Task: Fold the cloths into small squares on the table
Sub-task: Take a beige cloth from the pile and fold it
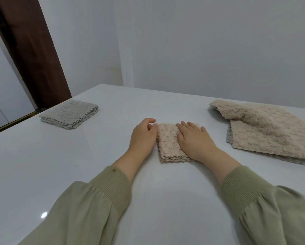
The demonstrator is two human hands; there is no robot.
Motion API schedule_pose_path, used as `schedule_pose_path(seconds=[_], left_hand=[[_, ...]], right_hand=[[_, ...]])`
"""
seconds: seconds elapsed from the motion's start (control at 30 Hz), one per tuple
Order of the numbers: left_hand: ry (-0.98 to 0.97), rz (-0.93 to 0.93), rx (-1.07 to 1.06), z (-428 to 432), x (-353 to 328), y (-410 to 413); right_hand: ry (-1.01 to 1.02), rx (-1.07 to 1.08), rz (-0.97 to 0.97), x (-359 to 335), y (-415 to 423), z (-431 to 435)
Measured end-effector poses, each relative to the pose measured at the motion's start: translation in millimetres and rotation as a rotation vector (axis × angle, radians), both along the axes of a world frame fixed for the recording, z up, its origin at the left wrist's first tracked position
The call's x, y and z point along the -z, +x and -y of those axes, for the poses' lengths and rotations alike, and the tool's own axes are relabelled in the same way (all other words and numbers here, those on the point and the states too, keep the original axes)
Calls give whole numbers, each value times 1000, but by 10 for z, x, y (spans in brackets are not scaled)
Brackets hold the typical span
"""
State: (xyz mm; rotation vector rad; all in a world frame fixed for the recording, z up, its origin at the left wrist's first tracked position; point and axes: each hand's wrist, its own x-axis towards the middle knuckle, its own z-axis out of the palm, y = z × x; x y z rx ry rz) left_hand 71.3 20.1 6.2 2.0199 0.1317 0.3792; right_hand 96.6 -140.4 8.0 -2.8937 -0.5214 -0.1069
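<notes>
The right hand (192, 138) lies flat, fingers straight, on the small folded beige textured cloth (167, 145) at the middle of the glossy white table (95, 174), probably pressing its layers down. The left hand (142, 133) curls against the cloth's left edge; whether it pinches is unclear. A folded grey textured cloth (68, 114) sits well apart to the left, and a rumpled unfolded beige cloth (264, 131) lies to the right, neither in the way.

White table top (95, 156): smooth, hard and glossy, with a bright spot of light glinting on it.
Small folded beige cloth (167, 144): soft fabric, matt, bubbled and nubbly all over.
Folded grey cloth (68, 114): same puckered weave, matt, with wavy layered edges.
Large unfolded beige cloth (264, 128): fluffy, rumpled, rough-textured, with a grey fabric underside.
Olive-green sleeves (88, 209): smooth matt fabric with ribbed knit cuffs.
Dark brown panel (33, 59): looks like wood, with a dull finish.
Pale grey wall (201, 41): flat and matt.
</notes>
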Motion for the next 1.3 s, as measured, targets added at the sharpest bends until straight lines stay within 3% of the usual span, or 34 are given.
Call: schedule_pose_path(seconds=[0.2,0.37,0.53,0.7,0.8,0.87,0.93,1.0,1.17,1.3], left_hand=[[18,-105,-251,150,-44,303],[19,-97,-276,124,-1,399],[300,-55,-277,-87,73,399],[271,228,-140,36,17,229],[416,371,58,172,-20,81],[639,272,190,190,-3,21],[807,10,326,163,40,-3],[851,-175,405,126,43,-4],[860,-200,419,118,34,14],[811,-29,330,103,56,-83]], right_hand=[[12,-1,22,-7,-14,0],[6,4,9,5,-8,4],[10,36,-30,14,-14,16],[82,4,36,-1,-54,26],[191,14,219,-34,-110,53],[152,10,241,-23,-125,85],[60,-7,112,25,-116,114],[25,5,-35,43,-87,148],[42,60,-108,37,-60,232],[199,72,-29,50,-182,300]])
